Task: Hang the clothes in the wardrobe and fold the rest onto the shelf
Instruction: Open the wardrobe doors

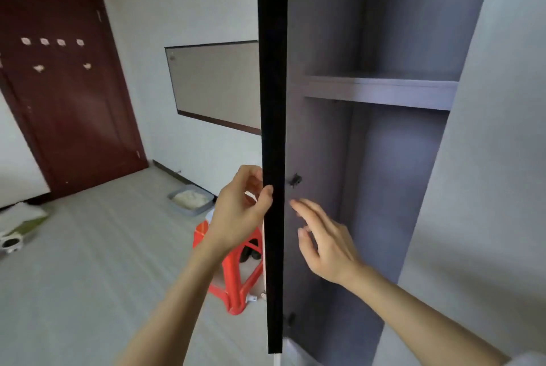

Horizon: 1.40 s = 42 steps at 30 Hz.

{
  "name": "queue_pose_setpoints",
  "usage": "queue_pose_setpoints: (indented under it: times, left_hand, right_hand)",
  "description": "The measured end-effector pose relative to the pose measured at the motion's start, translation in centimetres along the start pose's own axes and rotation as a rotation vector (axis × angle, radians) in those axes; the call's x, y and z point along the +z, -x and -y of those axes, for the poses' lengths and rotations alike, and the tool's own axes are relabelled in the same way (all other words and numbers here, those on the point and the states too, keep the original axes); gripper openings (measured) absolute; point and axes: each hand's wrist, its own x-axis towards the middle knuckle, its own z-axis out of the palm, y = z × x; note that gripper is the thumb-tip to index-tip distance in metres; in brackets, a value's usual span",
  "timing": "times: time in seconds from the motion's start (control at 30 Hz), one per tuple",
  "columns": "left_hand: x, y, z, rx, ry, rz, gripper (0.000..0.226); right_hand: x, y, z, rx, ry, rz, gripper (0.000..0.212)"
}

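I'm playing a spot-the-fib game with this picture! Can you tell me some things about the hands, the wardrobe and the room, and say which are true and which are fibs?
1. The left hand grips the wardrobe door edge. True.
2. The right hand holds a shirt. False: it is open and holds nothing.
3. Clothes hang under the shelf. False: no clothes show there.
4. A red stool stands on the floor behind the door. True.
5. The room door is white. False: dark red-brown.

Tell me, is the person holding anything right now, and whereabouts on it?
The left hand grips the black edge of the open wardrobe door, around mid-height. The right hand holds nothing, its fingers spread.
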Motion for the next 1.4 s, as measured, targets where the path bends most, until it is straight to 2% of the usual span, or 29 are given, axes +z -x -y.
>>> queue_pose_setpoints:
  times: [0.13,0.27,0.37,0.47,0.53,0.6,0.63,0.7,0.77,0.93,1.13,1.23,1.4]
  left_hand:
    - [-6.8,-0.1,3.6,-0.082,-0.063,-0.056,0.016]
    - [-11.6,-1.2,7.6,-0.188,-0.101,-0.071,0.046]
    - [-13.8,-2.5,9.9,-0.259,-0.043,-0.059,0.067]
    - [-14.3,-3.0,11.0,-0.320,-0.021,-0.076,0.069]
    - [-13.1,-2.1,10.9,-0.203,-0.193,-0.230,0.060]
    - [-11.0,-0.9,9.9,0.019,-0.317,-0.404,0.045]
    - [-9.7,-0.4,9.5,0.113,-0.338,-0.413,0.038]
    - [-7.0,0.3,8.8,0.229,-0.364,-0.281,0.034]
    - [-4.7,0.3,8.8,0.245,-0.379,-0.083,0.036]
    - [3.7,-2.8,9.0,0.045,-0.304,0.204,0.036]
    - [16.2,-9.0,5.5,-0.009,-0.212,0.461,0.039]
    - [22.7,-11.4,1.5,-0.054,-0.064,0.565,0.044]
    - [29.2,-12.8,-4.5,-0.217,0.323,0.663,0.065]
  right_hand:
    - [6.2,-4.2,3.6,-0.115,-0.046,0.102,0.056]
    - [12.1,-8.5,5.8,-0.111,-0.061,0.191,0.059]
    - [15.6,-11.1,6.5,-0.062,0.006,0.270,0.053]
    - [16.7,-12.2,6.2,0.001,0.014,0.254,0.045]
    - [15.8,-12.2,5.3,0.052,-0.016,0.199,0.038]
    - [14.0,-11.6,3.9,0.120,-0.017,0.147,0.033]
    - [13.0,-11.1,2.8,0.164,-0.004,0.125,0.031]
    - [10.8,-9.4,0.7,0.264,0.028,0.121,0.032]
    - [8.5,-7.7,-1.4,0.354,0.062,0.131,0.033]
    - [1.1,-3.2,-6.3,0.520,0.209,0.079,0.030]
    - [-9.1,0.9,-11.3,0.587,0.461,0.046,0.029]
    - [-14.4,2.8,-13.8,0.598,0.623,0.070,0.032]
    - [-19.4,4.8,-15.9,0.642,0.724,0.059,0.035]
